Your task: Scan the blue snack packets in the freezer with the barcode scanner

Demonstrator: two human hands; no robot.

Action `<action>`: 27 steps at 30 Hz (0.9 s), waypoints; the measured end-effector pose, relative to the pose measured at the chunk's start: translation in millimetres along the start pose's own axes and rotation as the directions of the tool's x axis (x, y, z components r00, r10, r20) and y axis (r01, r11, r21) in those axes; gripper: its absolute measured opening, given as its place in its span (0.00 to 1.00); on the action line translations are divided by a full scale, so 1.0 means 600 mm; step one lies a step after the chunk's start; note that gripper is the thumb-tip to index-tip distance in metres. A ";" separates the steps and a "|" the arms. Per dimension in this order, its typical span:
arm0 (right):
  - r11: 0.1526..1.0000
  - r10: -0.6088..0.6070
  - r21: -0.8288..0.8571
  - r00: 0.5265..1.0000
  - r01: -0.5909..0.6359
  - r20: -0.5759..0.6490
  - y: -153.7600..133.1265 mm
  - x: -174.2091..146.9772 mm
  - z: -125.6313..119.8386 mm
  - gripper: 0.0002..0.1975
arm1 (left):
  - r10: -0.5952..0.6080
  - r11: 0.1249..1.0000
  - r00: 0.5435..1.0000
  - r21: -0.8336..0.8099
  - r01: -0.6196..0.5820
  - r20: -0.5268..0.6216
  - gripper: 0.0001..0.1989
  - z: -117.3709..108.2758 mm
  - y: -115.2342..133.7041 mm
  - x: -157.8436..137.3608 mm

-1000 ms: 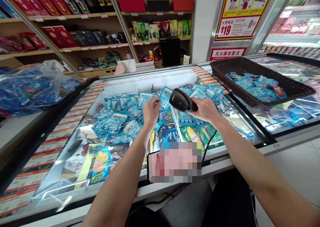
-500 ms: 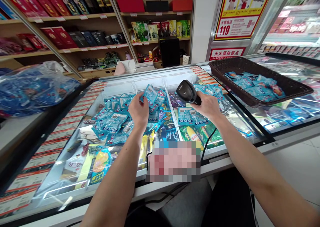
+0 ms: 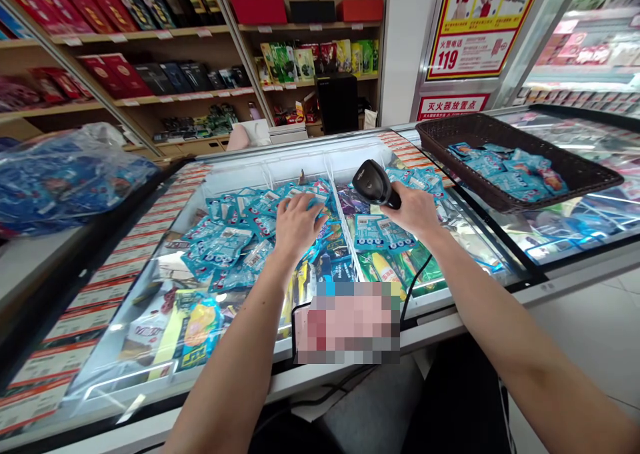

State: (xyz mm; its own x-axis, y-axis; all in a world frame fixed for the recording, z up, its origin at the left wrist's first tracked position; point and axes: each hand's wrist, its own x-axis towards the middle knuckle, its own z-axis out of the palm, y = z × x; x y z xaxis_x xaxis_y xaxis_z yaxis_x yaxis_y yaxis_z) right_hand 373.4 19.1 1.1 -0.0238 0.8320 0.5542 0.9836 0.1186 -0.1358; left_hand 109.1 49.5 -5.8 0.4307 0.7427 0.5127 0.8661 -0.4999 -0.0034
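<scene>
My right hand [image 3: 415,211] is wrapped round the handle of a black barcode scanner [image 3: 371,182], whose head tilts up and to the left. Over a heap of light-blue ice cream packets [image 3: 227,246] in the chest freezer, my left hand [image 3: 299,222] is spread with its palm down. Its fingertips reach the packets at the back of the heap; whether they touch is hard to see. Below the scanner, two blue packets [image 3: 384,233] lie back side up, right of the white wire divider [image 3: 346,231]. A black cable [image 3: 416,287] runs down from the scanner.
A brown woven basket [image 3: 575,177] with several blue packets stands on the freezer at right. A clear plastic bag [image 3: 75,177] of blue packs sits at left. A blurred-out object [image 3: 350,324] rests on the front edge. Shelves [image 3: 200,94] stand behind.
My left hand has opened and moved slightly right; the blue packet it held up is no longer in its fingers. The scanner and my right hand stay almost still.
</scene>
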 end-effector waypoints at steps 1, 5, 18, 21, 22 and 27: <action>1.000 0.004 -0.005 1.000 -0.004 -0.002 0.001 0.000 0.000 0.18 | 0.013 1.000 1.000 0.014 -0.013 0.025 0.15 0.006 -0.001 -0.001; 1.000 0.026 -0.016 1.000 -0.026 -0.009 0.002 0.000 0.001 0.18 | -0.031 0.998 0.999 0.058 0.030 0.016 0.16 0.023 -0.016 -0.006; 0.998 0.065 0.028 0.998 -0.064 -0.018 0.003 0.004 -0.005 0.19 | 0.377 0.901 0.920 -0.274 -0.337 0.107 0.19 0.009 0.048 0.009; 0.997 0.074 0.024 0.997 -0.074 -0.030 0.004 0.005 -0.010 0.18 | 0.498 0.824 0.853 -0.390 -0.411 0.155 0.22 0.001 0.076 0.008; 0.997 0.077 0.023 0.996 -0.076 -0.034 0.004 0.005 -0.011 0.18 | 0.533 0.800 0.829 -0.420 -0.429 0.168 0.22 -0.002 0.085 0.008; 0.996 0.093 0.014 0.995 -0.092 -0.043 0.005 0.005 -0.010 0.18 | 0.633 0.739 0.731 -0.480 -0.472 0.255 0.21 -0.010 0.109 0.010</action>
State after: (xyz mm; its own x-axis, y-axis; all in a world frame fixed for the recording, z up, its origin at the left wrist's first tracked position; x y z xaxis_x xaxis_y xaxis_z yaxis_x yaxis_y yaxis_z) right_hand 377.5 18.5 7.5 0.0751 0.8155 0.5739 0.9791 0.0489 -0.1976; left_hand 167.0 18.3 2.5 0.9275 0.3404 0.1543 0.3149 -0.9342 0.1677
